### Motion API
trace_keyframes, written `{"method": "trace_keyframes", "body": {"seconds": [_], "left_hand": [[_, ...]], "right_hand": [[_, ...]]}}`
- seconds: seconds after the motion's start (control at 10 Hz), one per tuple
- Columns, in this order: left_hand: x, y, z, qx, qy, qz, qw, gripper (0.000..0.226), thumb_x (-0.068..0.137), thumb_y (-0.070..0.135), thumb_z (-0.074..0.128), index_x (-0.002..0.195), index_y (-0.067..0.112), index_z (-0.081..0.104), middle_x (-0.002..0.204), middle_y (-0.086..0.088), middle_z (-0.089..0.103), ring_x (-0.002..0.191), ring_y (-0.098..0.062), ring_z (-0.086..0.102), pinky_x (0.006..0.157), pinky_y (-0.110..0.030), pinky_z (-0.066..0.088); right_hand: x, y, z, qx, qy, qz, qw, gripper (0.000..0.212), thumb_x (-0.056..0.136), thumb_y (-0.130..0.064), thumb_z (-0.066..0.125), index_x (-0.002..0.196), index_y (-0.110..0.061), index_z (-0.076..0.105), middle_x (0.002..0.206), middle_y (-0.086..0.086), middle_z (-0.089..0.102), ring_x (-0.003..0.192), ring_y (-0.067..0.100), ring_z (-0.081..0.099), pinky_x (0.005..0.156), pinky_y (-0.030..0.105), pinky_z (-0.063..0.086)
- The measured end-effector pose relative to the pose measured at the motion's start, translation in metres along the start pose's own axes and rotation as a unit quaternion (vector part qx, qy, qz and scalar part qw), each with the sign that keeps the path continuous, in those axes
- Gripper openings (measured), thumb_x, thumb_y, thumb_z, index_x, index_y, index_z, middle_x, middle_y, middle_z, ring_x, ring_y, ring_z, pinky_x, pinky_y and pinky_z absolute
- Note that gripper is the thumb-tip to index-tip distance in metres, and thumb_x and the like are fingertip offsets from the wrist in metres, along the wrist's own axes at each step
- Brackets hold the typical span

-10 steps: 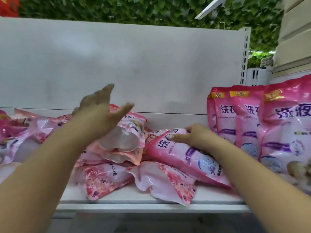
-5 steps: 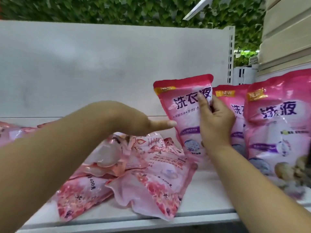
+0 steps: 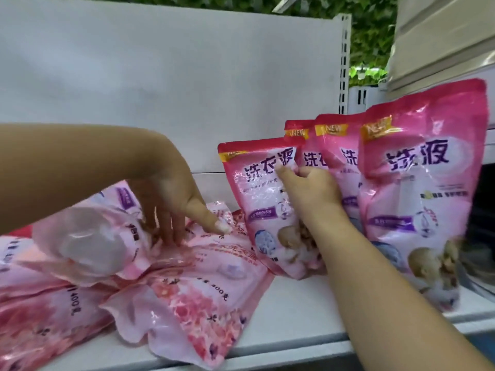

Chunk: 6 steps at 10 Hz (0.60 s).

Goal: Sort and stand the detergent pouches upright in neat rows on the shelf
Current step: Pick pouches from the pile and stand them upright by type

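My right hand (image 3: 310, 194) grips a dark pink detergent pouch (image 3: 257, 199) that stands upright on the white shelf (image 3: 294, 317), at the left end of a row of three upright pouches of the same kind (image 3: 417, 199). My left hand (image 3: 174, 210) reaches down with fingers spread and presses on a heap of light pink flowered pouches (image 3: 192, 298) lying flat. One pouch in that heap shows its clear rounded bottom (image 3: 91, 247).
A white back panel (image 3: 160, 76) closes the shelf behind. A slotted upright (image 3: 344, 62) stands at its right end, with beige boards (image 3: 442, 41) beyond and green foliage above. The shelf's front lip runs below the heap.
The right hand has stood the dark pink pouch on the shelf beside the upright row. The left hand has dropped from mid-air onto the flat heap. The view has shifted right.
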<state>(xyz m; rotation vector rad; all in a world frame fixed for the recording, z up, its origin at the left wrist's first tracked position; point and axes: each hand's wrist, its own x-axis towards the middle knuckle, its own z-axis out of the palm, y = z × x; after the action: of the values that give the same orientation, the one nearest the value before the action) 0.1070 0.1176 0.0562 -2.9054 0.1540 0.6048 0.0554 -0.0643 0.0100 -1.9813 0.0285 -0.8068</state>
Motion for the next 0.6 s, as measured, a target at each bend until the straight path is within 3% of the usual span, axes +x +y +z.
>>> {"method": "trace_keyframes", "body": {"seconds": [0.1,0.2,0.3,0.4,0.5,0.6], "left_hand": [[-0.006,0.018,-0.013,0.027,-0.039,0.020,0.999,0.067,0.062,0.069,0.054,0.113,0.025,0.051,0.113,-0.011,0.065,0.077,-0.021,0.061,0.079,-0.036,0.054],[0.012,0.027,-0.010,0.035,0.014,0.057,0.998,0.066,0.074,0.062,0.055,0.125,0.021,0.046,0.111,-0.012,0.061,0.069,-0.017,0.062,0.060,-0.023,0.053],[0.041,0.028,0.004,0.055,0.215,0.133,0.966,0.079,0.073,0.059,0.063,0.135,0.017,0.041,0.122,-0.003,0.059,0.101,-0.019,0.059,0.082,-0.019,0.043],[0.057,0.025,0.013,0.071,0.243,0.187,0.949,0.086,0.072,0.063,0.061,0.139,0.016,0.036,0.136,-0.004,0.047,0.122,-0.021,0.045,0.095,-0.025,0.035],[0.067,0.028,0.010,0.108,0.160,0.161,0.968,0.096,0.072,0.069,0.053,0.144,0.013,0.022,0.143,-0.009,0.036,0.132,-0.026,0.033,0.107,-0.034,0.030],[0.075,0.032,0.007,0.139,0.151,0.157,0.966,0.101,0.069,0.075,0.050,0.145,0.017,0.017,0.147,-0.009,0.032,0.135,-0.028,0.028,0.110,-0.040,0.026]], "right_hand": [[-0.003,-0.002,0.000,-0.019,0.041,-0.032,0.998,0.050,0.092,-0.035,0.050,0.050,-0.015,0.034,0.048,-0.001,0.035,0.046,0.014,0.032,0.044,0.026,0.022],[-0.007,-0.002,0.000,-0.012,0.068,-0.055,0.996,0.050,0.093,-0.033,0.049,0.050,-0.015,0.031,0.047,-0.001,0.031,0.045,0.014,0.027,0.043,0.026,0.020],[-0.008,0.000,0.002,0.009,0.097,-0.078,0.992,0.050,0.093,-0.031,0.049,0.050,-0.016,0.030,0.047,-0.001,0.030,0.045,0.014,0.026,0.044,0.027,0.020],[-0.007,0.001,0.004,0.067,0.135,-0.104,0.983,0.048,0.092,-0.031,0.052,0.051,-0.017,0.031,0.046,-0.002,0.029,0.047,0.015,0.026,0.049,0.029,0.024],[-0.007,0.003,0.003,0.094,0.152,-0.118,0.977,0.049,0.091,-0.031,0.054,0.050,-0.018,0.030,0.038,-0.006,0.030,0.043,0.009,0.024,0.046,0.025,0.023],[-0.005,0.004,0.003,0.095,0.144,-0.114,0.978,0.050,0.089,-0.033,0.056,0.050,-0.017,0.029,0.032,-0.010,0.033,0.036,0.007,0.024,0.040,0.023,0.021]]}}
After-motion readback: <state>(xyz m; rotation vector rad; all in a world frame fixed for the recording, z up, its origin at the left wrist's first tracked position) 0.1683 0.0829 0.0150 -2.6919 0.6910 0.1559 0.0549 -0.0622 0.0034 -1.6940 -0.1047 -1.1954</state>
